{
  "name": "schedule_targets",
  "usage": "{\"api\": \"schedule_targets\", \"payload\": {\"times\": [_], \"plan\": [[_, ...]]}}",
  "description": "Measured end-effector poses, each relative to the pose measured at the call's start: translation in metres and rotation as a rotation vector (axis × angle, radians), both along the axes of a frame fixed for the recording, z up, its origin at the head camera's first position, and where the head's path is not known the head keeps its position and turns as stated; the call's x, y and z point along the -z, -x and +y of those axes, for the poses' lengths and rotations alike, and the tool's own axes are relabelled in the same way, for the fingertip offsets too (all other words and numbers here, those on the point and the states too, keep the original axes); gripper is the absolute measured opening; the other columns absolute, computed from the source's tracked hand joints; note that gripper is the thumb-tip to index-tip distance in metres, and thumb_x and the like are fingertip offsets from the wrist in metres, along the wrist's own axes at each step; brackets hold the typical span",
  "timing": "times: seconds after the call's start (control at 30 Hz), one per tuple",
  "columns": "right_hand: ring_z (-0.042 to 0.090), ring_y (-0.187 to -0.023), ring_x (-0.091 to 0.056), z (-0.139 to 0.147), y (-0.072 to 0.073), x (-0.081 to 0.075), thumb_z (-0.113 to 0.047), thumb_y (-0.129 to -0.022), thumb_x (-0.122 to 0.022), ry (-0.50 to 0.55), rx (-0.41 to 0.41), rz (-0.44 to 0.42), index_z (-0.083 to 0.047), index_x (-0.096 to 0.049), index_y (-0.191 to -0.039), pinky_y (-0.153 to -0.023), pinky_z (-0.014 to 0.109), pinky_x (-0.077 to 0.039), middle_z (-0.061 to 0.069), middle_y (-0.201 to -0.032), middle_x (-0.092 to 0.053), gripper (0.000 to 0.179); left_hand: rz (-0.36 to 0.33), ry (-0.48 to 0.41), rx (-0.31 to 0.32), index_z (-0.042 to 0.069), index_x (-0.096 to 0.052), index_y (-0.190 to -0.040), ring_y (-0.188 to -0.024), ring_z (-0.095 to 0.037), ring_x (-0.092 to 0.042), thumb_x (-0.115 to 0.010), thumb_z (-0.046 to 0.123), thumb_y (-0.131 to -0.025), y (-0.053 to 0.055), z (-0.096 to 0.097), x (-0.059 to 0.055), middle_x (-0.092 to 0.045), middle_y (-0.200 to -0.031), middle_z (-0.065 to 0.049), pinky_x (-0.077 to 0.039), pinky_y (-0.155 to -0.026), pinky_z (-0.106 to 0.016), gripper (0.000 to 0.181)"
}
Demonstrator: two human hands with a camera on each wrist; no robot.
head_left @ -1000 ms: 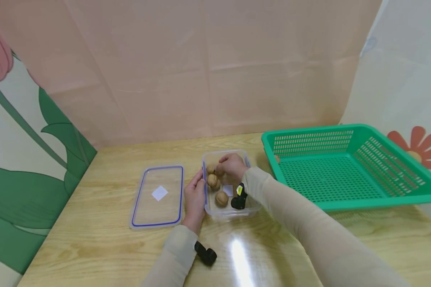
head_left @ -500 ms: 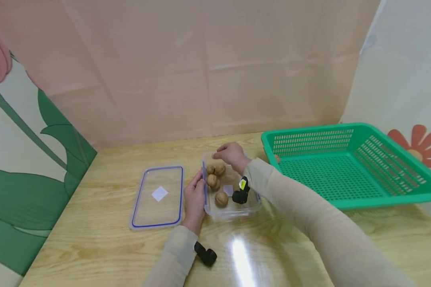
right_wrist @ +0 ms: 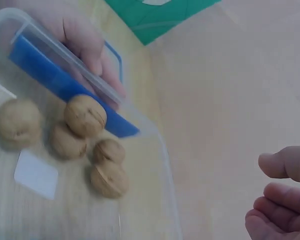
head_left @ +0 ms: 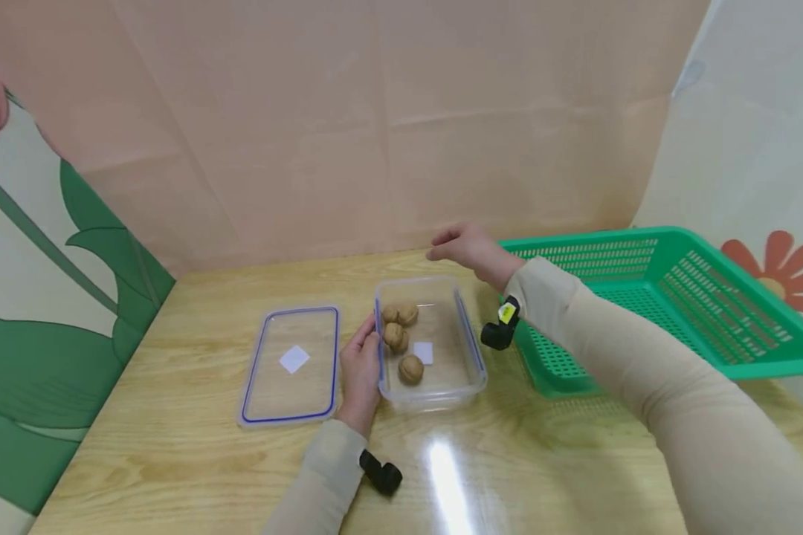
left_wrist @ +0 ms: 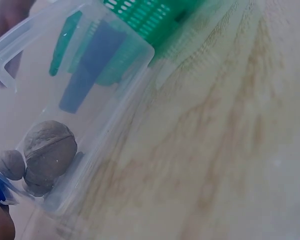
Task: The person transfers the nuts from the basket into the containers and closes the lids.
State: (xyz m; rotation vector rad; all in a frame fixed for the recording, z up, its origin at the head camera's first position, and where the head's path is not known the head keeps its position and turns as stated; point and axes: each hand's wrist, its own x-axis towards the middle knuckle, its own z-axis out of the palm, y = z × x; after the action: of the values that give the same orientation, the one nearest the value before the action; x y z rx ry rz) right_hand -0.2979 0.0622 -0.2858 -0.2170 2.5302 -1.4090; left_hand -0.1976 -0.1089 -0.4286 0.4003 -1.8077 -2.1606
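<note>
A clear plastic food box (head_left: 471, 375) with blue-edged sides stands at the middle of the table. Several walnuts (head_left: 411, 369) lie along its left side, some touching each other, as the right wrist view shows from above (right_wrist: 109, 178). My left hand (head_left: 360, 371) rests along the outside of the box's left wall, fingers straight (right_wrist: 90, 47). Up and to the right of the box, my right hand (head_left: 471, 249) is in the air at the basket's near-left corner. Its thumb and loosely bent fingers stand apart with nothing between them (right_wrist: 285, 200).
Left of the box lies its clear lid (head_left: 321, 349) with a blue seal and a white square label. A green plastic basket (head_left: 676, 256) stands to the right, partly covered by my right arm. A white square (head_left: 424, 353) shows in the box's floor.
My right hand has risen out of the box and moved right toward the basket, leaving a walnut behind among the others. The left hand has stayed at the box's side.
</note>
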Motion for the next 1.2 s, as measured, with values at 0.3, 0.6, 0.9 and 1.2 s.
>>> {"api": "schedule_targets", "payload": {"times": [0.3, 0.6, 0.9, 1.2], "plan": [[0.03, -0.118, -0.046, 0.048, -0.009, -0.001, -0.022, -0.087, -0.062, -0.059, -0.056, 0.071, -0.001, -0.052, -0.124, -0.102, 0.049, -0.037, 0.018, -0.128, -0.051, 0.043, -0.016, -0.003, 0.013, 0.013, -0.062, -0.12, -0.124, -0.02, -0.048, -0.051, 0.006, -0.088, -0.005, 0.003, 0.001, -0.057, -0.128, -0.004, -0.041, -0.103, -0.033, 0.035], [0.03, -0.115, -0.047, 0.091, -0.009, 0.002, -0.022, -0.088, -0.061, -0.087, -0.035, 0.099, -0.001, -0.052, -0.123, -0.101, 0.051, -0.038, 0.018, -0.126, -0.053, 0.042, -0.016, -0.009, 0.005, 0.014, -0.064, -0.118, -0.121, -0.019, -0.05, -0.051, 0.006, -0.087, -0.006, 0.003, 0.003, -0.059, -0.126, -0.003, -0.041, -0.102, -0.032, 0.034], [0.036, -0.118, -0.045, 0.117, -0.004, 0.026, -0.026, -0.087, -0.063, -0.153, -0.017, 0.066, 0.001, -0.051, -0.126, -0.1, 0.055, -0.037, 0.022, -0.127, -0.051, 0.049, -0.011, 0.006, 0.007, 0.015, -0.064, -0.117, -0.121, -0.019, -0.05, -0.052, 0.007, -0.088, -0.006, 0.0, 0.001, -0.059, -0.125, -0.003, -0.041, -0.103, -0.033, 0.033], [0.04, -0.121, -0.042, 0.135, 0.004, 0.06, -0.019, -0.088, -0.061, -0.157, -0.057, 0.007, 0.003, -0.045, -0.131, -0.101, 0.055, -0.037, 0.026, -0.132, -0.046, 0.05, -0.015, 0.002, 0.008, 0.015, -0.064, -0.118, -0.123, -0.019, -0.048, -0.051, 0.007, -0.088, -0.007, 0.002, 0.002, -0.058, -0.127, -0.003, -0.04, -0.104, -0.033, 0.033]]}}
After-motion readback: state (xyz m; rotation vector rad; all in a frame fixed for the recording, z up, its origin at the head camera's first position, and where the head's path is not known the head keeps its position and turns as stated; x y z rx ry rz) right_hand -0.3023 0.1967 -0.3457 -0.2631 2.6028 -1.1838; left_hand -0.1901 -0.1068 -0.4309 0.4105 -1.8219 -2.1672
